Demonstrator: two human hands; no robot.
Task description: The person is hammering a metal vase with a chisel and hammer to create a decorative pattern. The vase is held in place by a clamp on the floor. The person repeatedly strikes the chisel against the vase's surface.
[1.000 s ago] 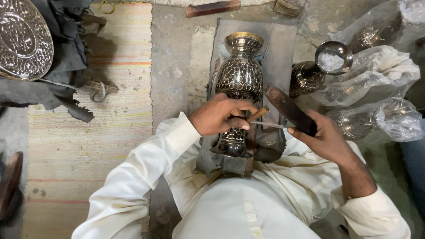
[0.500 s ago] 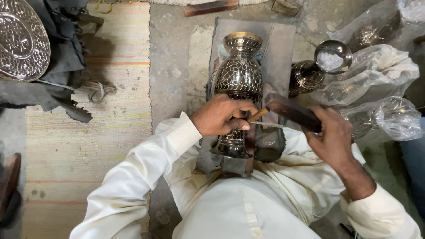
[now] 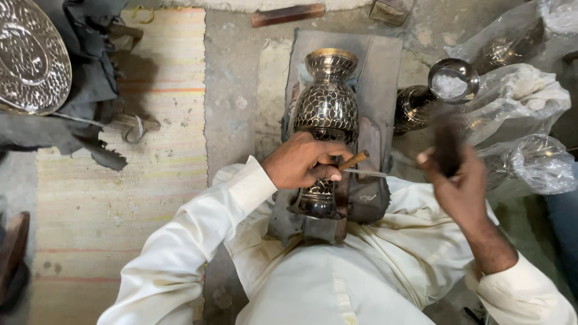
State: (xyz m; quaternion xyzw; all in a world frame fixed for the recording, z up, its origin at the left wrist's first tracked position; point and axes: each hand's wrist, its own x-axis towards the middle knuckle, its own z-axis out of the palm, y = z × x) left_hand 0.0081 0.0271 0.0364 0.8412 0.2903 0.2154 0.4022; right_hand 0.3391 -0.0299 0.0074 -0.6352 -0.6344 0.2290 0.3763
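My right hand point(image 3: 460, 186) has swung up toward two o'clock, gripping the dark blurred mallet point(image 3: 447, 141). My left hand point(image 3: 301, 161) pinches the wooden-handled chisel point(image 3: 355, 160) against the engraved brass vase point(image 3: 328, 105); upper body patterned, base work unfinished.

I see an embossed metal tray point(image 3: 27, 57) at the far left, above a striped woven mat point(image 3: 120, 198). To the right lie plastic-wrapped metal vessels point(image 3: 518, 114) and a wooden bar point(image 3: 288, 14) up top.

Plastic bags point(image 3: 518, 108): clear, crinkled wrappings at two to three o'clock, heaped on the floor, holding dark engraved metal vessels.
Upper bag point(image 3: 557, 15): clear, at one o'clock in the corner.
Lower bag point(image 3: 539, 165): clear, rounded, at three o'clock.
Labels, signs, screens: none visible.
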